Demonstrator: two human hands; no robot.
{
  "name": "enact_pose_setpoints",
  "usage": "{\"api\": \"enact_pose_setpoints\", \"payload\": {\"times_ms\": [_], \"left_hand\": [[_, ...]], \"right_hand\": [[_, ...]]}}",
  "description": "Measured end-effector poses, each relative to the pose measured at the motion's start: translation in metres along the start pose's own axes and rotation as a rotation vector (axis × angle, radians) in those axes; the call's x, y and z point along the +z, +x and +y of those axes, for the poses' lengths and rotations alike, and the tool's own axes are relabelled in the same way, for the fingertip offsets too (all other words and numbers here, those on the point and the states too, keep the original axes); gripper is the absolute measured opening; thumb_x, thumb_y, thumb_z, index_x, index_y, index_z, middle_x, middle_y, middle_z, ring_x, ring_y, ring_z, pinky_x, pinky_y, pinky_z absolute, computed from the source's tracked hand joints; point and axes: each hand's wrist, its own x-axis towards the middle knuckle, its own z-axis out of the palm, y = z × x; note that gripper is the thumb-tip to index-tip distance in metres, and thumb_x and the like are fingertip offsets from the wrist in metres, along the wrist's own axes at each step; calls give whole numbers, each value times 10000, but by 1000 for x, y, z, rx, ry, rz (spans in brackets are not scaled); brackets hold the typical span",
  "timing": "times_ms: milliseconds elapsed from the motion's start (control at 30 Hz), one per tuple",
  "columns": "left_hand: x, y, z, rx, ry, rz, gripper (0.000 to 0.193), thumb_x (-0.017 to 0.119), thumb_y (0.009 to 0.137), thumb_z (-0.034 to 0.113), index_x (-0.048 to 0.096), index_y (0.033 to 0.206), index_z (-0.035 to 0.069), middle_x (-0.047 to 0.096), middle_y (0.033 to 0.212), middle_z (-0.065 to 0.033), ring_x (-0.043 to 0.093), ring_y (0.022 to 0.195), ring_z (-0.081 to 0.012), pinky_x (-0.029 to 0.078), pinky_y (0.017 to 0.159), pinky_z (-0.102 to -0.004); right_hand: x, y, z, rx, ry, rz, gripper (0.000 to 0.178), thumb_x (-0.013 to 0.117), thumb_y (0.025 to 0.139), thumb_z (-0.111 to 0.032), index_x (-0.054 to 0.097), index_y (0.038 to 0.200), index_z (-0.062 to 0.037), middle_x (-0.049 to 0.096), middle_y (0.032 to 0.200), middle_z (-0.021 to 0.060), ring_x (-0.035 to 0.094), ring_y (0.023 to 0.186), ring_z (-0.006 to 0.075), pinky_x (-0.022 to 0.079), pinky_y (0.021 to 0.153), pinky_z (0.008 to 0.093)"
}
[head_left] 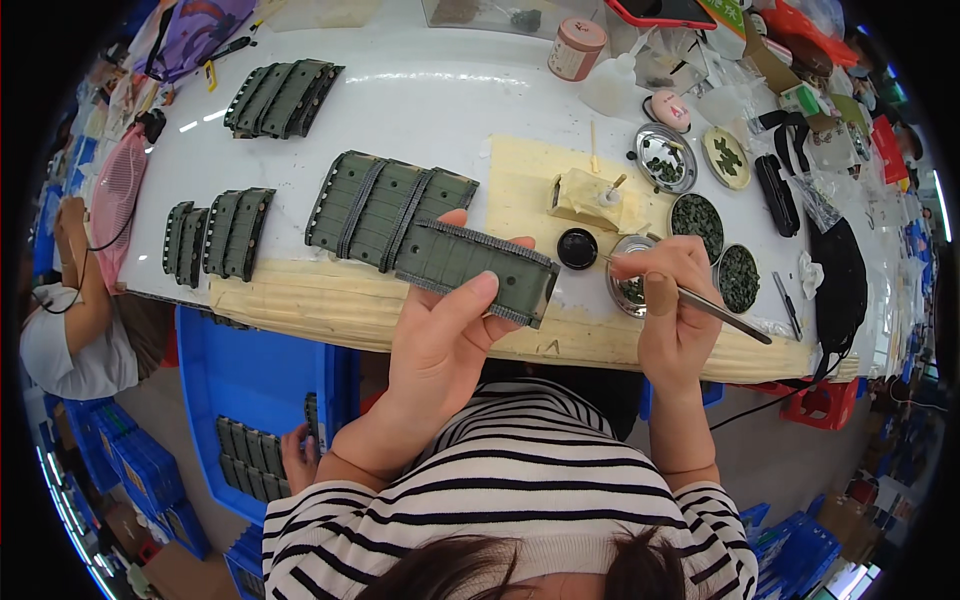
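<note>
My left hand [432,340] grips a dark green curved panel [480,268] with grey ridged edges, thumb on its face, above the table's front edge. In my right hand [675,310] are metal tweezers [728,318], pinched between the fingers. Their tip points toward a small round pot of black stuff [577,249] and a metal dish of small green pieces [630,290]. Just beyond the held panel lies a larger group of similar green panels [385,205] with two dark ridged strips across it. Fingers cover part of the held panel.
More green panels [285,98] lie at the far left and left [238,233]. Bowls of green bits [697,222] stand at right, near a yellow-wrapped block [597,200]. Another person's hand [298,458] reaches into a blue crate [230,380] below the table.
</note>
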Motion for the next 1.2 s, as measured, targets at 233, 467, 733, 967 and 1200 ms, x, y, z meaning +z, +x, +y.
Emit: {"api": "enact_pose_setpoints", "payload": {"times_ms": [233, 467, 733, 967, 1200], "left_hand": [[2, -1, -7, -101, -10, 44, 487, 506, 908, 84, 350, 1368, 126, 502, 1292, -224, 567, 1149, -250, 526, 908, -366], [0, -1, -8, -122, -35, 47, 459, 504, 910, 88, 371, 1349, 91, 511, 1277, -227, 568, 1148, -258, 519, 916, -364], [1, -2, -8, -124, -39, 57, 447, 504, 909, 87, 383, 1340, 82, 514, 1274, -226, 560, 1159, -263, 498, 947, -377], [1, -1, -8, -127, -35, 59, 455, 510, 906, 89, 379, 1341, 78, 514, 1271, -231, 557, 1162, -268, 494, 954, -380], [1, 0, -8, -132, -37, 60, 455, 514, 903, 88, 378, 1337, 70, 509, 1275, -228, 546, 1174, -269, 488, 965, -379]], "right_hand": [[0, 2, -19, -51, 255, -87, 172, 585, 900, -137, 689, 896, 0, 688, 862, 94, 617, 822, 244, 465, 766, 335], [0, 0, -19, 31, 335, -153, 159, 575, 902, -97, 680, 914, 21, 696, 928, 148, 640, 808, 216, 491, 734, 300], [-1, 2, -20, 27, 315, -160, 158, 581, 902, -102, 684, 911, 17, 698, 911, 141, 636, 783, 207, 489, 713, 291], [-1, 4, -21, 27, 296, -179, 142, 589, 889, -81, 685, 908, 22, 697, 903, 143, 644, 781, 209, 496, 707, 286], [-3, 6, -22, 40, 284, -198, 115, 591, 866, -31, 686, 901, 24, 695, 895, 145, 656, 792, 214, 502, 713, 283]]}}
